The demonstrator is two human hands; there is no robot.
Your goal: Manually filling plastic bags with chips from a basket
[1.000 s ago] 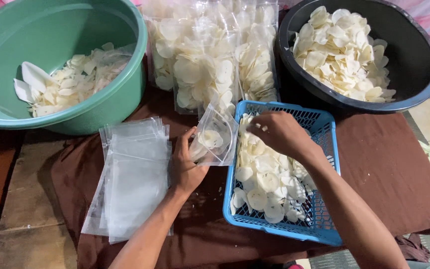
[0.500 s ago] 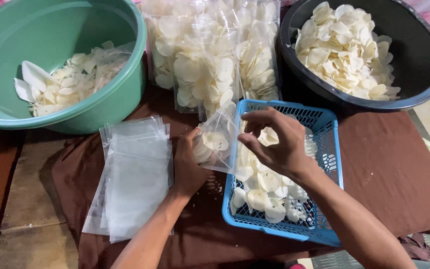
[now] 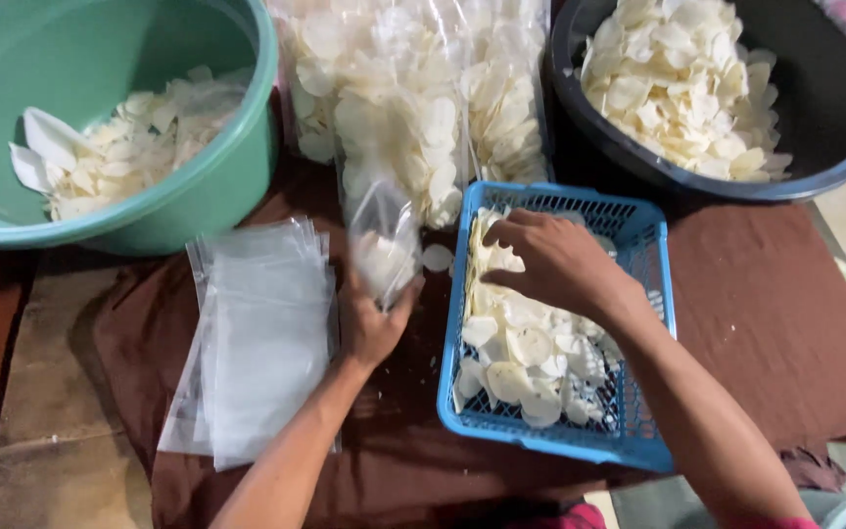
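My left hand (image 3: 372, 323) pinches a clear bag (image 3: 382, 245) holding a few pale chips, upright just above its fingers. My right hand (image 3: 555, 263), fingers bent and loosely gathered, rests on the chips (image 3: 526, 348) in the blue basket (image 3: 653, 294). Empty bags (image 3: 261, 338) lie stacked just left of my left hand

Clear plastic pouch (image 3: 382, 250): centre of frame, upright, partly filled with pale round chips, gripped at its lower edge by the left hand (image 3: 372, 328).

Filled clear bags of chips (image 3: 423, 103): top centre, several leaning together, transparent film over cream-white slices.

Stack of empty clear pouches (image 3: 258, 338): left of centre, flat, rectangular, fanned slightly, on brown cloth.

No labels, signs or screens.
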